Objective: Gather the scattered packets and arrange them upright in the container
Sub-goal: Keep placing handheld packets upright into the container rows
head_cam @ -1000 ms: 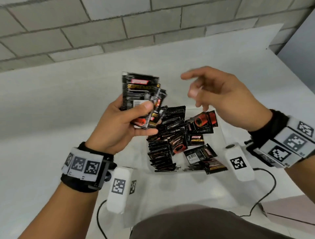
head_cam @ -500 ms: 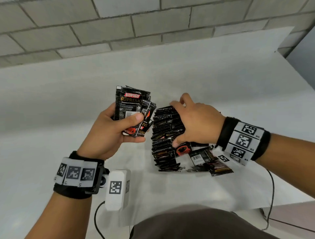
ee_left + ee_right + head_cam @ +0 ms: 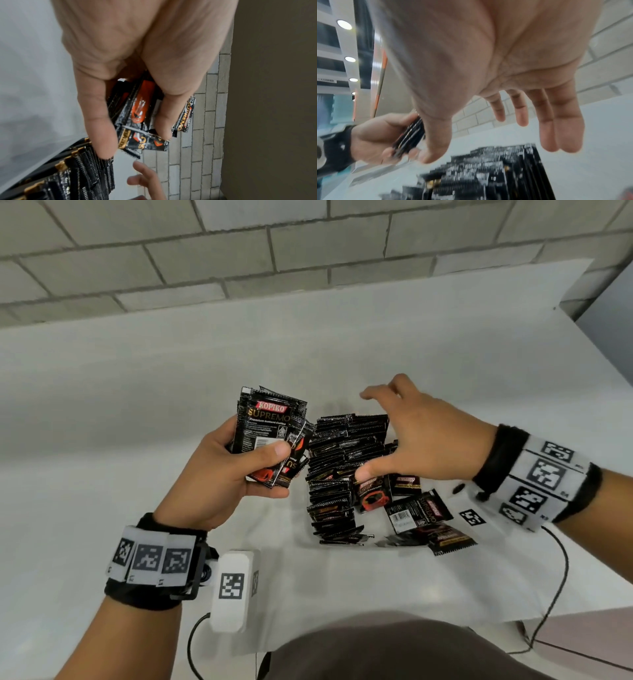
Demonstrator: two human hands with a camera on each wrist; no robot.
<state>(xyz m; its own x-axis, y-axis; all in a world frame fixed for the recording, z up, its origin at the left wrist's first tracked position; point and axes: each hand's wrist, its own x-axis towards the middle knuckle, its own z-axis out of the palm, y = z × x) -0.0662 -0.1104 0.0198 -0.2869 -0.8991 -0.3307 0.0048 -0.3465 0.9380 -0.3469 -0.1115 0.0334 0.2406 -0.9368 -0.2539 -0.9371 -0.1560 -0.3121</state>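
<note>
My left hand (image 3: 236, 470) grips a small stack of black coffee packets (image 3: 270, 433) upright above the white table, thumb across the front; the same packets (image 3: 142, 116) show between its fingers in the left wrist view. A row of black packets (image 3: 342, 460) stands on edge in a clear container, whose walls I can barely make out. My right hand (image 3: 411, 436) hovers just above that row with fingers spread and straight, holding nothing; the right wrist view shows its open palm (image 3: 505, 67) over the packets (image 3: 496, 169). Loose packets (image 3: 418, 511) lie flat to the right of the row.
The white table (image 3: 137, 405) runs back to a grey brick wall (image 3: 308, 241). A white tagged box (image 3: 231, 590) hangs by my left wrist, another tagged box (image 3: 472, 515) by my right wrist. A black cable (image 3: 561, 573) loops near the table's front right edge.
My right hand dropped onto the standing row half a second ago, and has now lifted off it with fingers spread. The left hand keeps its stack, nearly still.
</note>
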